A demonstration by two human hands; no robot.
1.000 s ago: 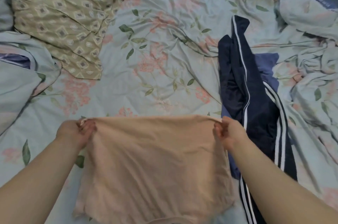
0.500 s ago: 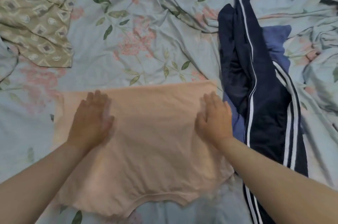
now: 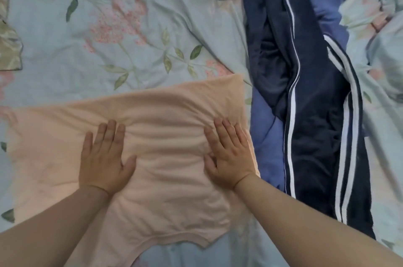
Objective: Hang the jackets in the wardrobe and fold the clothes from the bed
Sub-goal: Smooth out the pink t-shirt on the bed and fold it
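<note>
A peach top (image 3: 170, 179) lies spread flat on the bed in front of me, its neckline toward the near edge. My left hand (image 3: 104, 157) presses flat on its left half with straight fingers. My right hand (image 3: 226, 155) presses flat on its right half near the right edge. To the right lies a pair of navy track trousers (image 3: 305, 96) with white side stripes, stretched lengthwise. They rest on a blue-violet garment (image 3: 266, 153) that shows beneath them.
The floral light-blue bedsheet (image 3: 109, 37) covers the bed and is wrinkled at the top and right. A beige patterned cloth (image 3: 8, 48) shows at the left edge.
I let go of the peach top's upper corners and laid it on the bed. Both hands went flat onto it and slid toward me across the fabric.
</note>
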